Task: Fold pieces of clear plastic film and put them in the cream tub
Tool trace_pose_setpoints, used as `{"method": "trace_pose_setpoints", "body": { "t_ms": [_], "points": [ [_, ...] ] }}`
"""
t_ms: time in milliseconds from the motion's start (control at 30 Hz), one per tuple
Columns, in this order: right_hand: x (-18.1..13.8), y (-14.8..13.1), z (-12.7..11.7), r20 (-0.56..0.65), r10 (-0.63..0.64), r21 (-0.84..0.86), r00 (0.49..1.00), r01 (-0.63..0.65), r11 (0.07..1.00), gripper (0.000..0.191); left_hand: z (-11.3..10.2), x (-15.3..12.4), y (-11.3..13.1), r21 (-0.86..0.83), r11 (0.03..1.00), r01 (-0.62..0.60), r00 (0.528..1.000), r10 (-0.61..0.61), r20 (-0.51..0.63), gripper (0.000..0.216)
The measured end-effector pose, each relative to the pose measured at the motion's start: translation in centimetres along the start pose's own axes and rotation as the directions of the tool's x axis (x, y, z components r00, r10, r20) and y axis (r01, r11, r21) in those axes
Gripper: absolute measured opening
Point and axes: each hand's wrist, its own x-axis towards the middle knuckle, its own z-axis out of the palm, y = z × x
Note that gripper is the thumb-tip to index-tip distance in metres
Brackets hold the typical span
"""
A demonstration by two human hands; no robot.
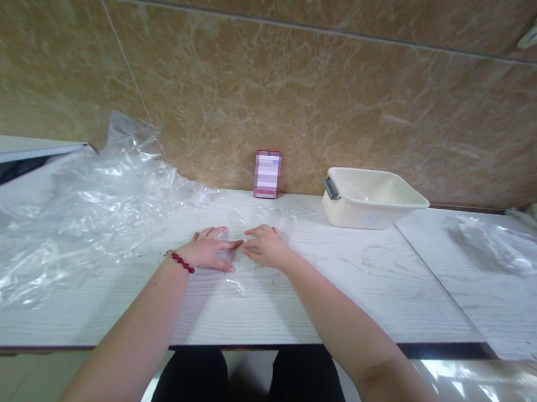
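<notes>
A clear plastic bag (236,285) lies flat on the white wood-grain table, hard to make out against the surface. My left hand (209,249) rests on its left part, palm down with fingers spread, a dark red bead bracelet (180,261) at the wrist. Over the bag's middle, my right hand (267,247) has its fingers stretched leftward and slightly apart. Its fingertips almost meet the left index finger. Neither hand shows anything gripped.
A heap of crumpled clear plastic bags (106,194) covers the table's left side, beside an open box (29,167). A phone (267,175) leans against the brown marbled wall. To the right stand a cream plastic tub (355,214) and more clear plastic (511,248).
</notes>
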Motion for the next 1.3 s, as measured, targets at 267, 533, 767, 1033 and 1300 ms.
{"method": "trace_pose_setpoints", "body": {
  "t_ms": [267,533,767,1033,1300],
  "points": [
    [0.3,1.9,-0.1,0.138,0.136,0.036,0.981,-0.142,0.989,0.034,-0.4,-0.9,1.1,0.011,1.0,0.001,0.996,-0.002,0.094,0.102],
    [0.3,2.9,-0.2,0.099,0.168,0.081,0.981,-0.176,0.981,0.028,-0.3,-1.2,1.7,0.049,0.999,0.019,0.99,-0.026,0.137,0.114],
    [0.4,3.3,-0.1,0.023,0.197,0.06,0.98,-0.198,0.978,0.015,-0.2,-1.2,1.4,0.056,0.997,0.046,0.992,-0.053,0.119,0.112],
    [0.4,2.8,-0.1,-0.015,0.184,0.093,0.983,-0.182,0.979,0.016,-0.3,0.0,0.5,-0.027,0.989,0.148,0.986,-0.15,-0.079,0.054],
    [0.3,3.0,-0.1,0.05,0.19,0.109,0.981,-0.195,0.975,0.026,0.3,0.3,0.7,-0.016,0.991,0.132,0.991,-0.132,-0.036,0.06]
  ]
}}
